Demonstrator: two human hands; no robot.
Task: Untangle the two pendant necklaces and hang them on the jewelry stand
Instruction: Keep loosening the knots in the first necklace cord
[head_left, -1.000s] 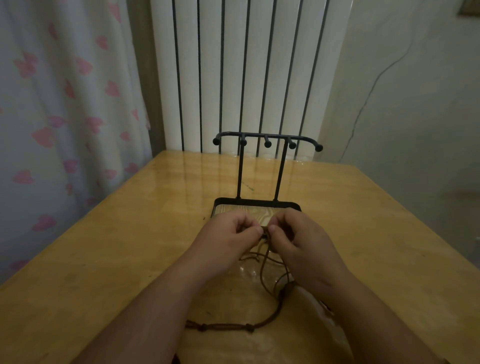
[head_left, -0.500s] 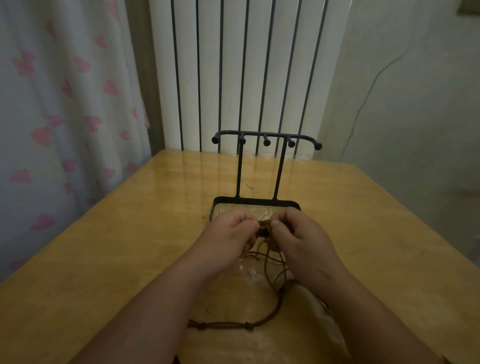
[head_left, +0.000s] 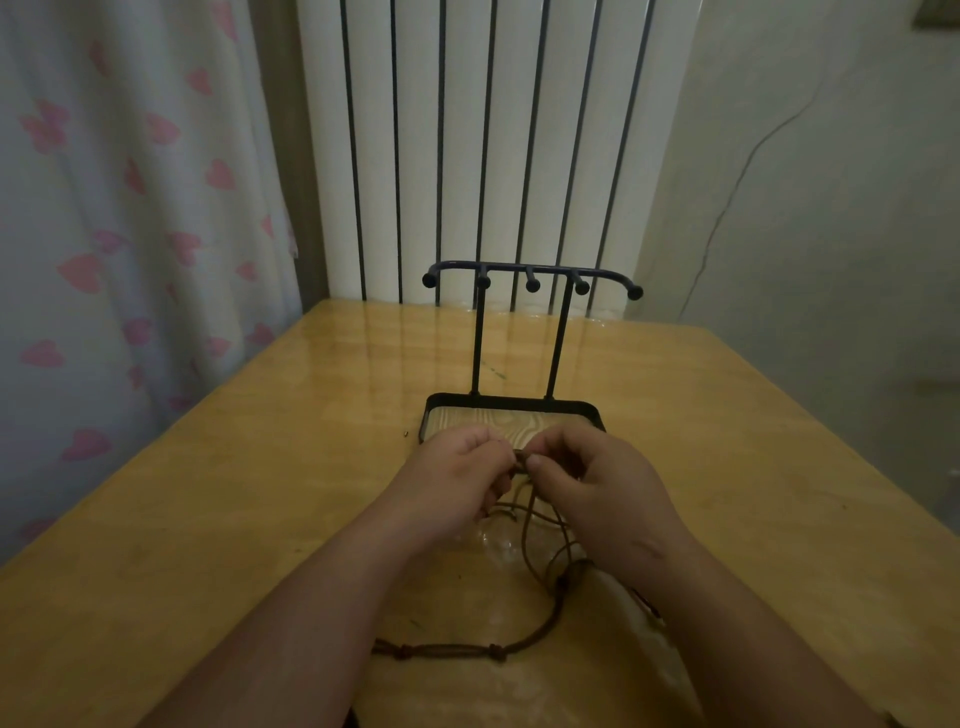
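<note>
Two brown cord necklaces lie tangled on the wooden table in front of me. My left hand and my right hand meet fingertip to fingertip and both pinch the same knotted part of the cords just above the table. From there loose loops hang down to the table, and one cord with small knots trails toward me. Any pendants are hidden or too dark to make out. The black jewelry stand rises right behind my hands, its hooks bare and its wood-grain tray partly covered by my knuckles.
A white ribbed radiator stands behind the table's far edge. A heart-print curtain hangs at the left and a plain wall at the right. A tiny dark speck lies on the table left of the tray.
My hands have stayed together at the knot, fingers shifting slightly on the cords. The hanging loops have changed shape a little.
</note>
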